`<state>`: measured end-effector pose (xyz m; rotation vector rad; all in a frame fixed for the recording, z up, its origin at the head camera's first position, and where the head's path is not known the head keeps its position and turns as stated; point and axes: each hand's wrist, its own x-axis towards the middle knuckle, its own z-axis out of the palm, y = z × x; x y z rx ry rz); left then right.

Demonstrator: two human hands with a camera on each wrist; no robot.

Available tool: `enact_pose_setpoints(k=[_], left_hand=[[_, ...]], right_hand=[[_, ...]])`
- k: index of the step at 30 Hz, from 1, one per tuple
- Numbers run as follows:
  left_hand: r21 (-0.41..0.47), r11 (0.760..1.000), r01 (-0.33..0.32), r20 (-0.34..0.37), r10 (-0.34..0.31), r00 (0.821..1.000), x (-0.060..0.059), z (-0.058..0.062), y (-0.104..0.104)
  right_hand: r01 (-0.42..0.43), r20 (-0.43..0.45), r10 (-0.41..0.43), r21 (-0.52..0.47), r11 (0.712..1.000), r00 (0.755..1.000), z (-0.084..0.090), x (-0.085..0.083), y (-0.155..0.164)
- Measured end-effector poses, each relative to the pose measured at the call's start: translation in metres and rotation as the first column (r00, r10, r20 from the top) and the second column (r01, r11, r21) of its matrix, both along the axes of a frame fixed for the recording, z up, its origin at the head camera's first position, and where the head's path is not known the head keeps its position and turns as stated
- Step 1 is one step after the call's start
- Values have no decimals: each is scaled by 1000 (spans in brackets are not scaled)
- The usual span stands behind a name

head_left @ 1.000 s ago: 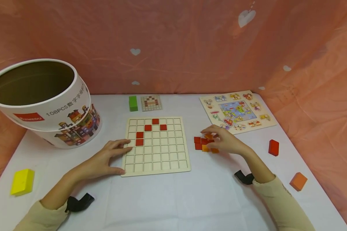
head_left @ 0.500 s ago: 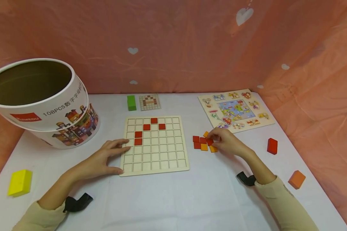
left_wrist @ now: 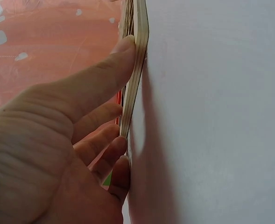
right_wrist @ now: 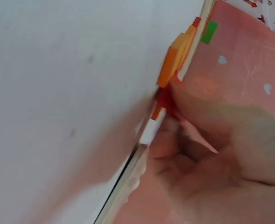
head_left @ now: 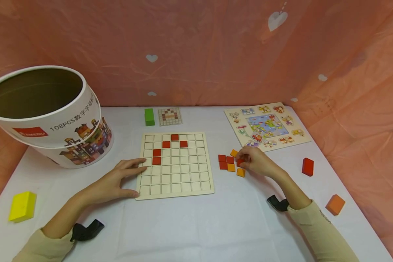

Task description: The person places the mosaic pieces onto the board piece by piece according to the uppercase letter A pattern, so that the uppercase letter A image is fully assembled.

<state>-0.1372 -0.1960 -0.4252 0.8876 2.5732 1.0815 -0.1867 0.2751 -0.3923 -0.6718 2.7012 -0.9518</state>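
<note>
My left hand point(head_left: 112, 182) lies flat, fingers straight, steadying the grid board point(head_left: 175, 165); my right hand point(head_left: 257, 160) grip pinches a red tile point(head_left: 239, 162).

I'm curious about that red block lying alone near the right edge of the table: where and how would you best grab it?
Probably from above, pinching the two long flat sides of the red block. It lies apart from the orange block, so fingers have room on either side. The right hand, now at the tiles, is nearest.
</note>
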Motion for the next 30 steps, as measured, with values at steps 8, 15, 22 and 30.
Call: enact_pose_setpoints(k=[8,15,22,30], left_hand=[[-1,1000,-7,-4,7,1000,0,0,-1],[4,1000,-2,8,2,1000,0,0,0],[0,1000,1,12,-1,1000,-1,2,1],[1,1000,10,-14,-10,1000,0,3,0]], right_hand=[[-107,58,115,-119,987,992,10,-12,-52],[-274,208,320,-222,936,924,11,-20,-134],[-263,359,369,-310,913,857,9,-21,-187],[-176,427,306,-317,932,851,4,-19,-207]])
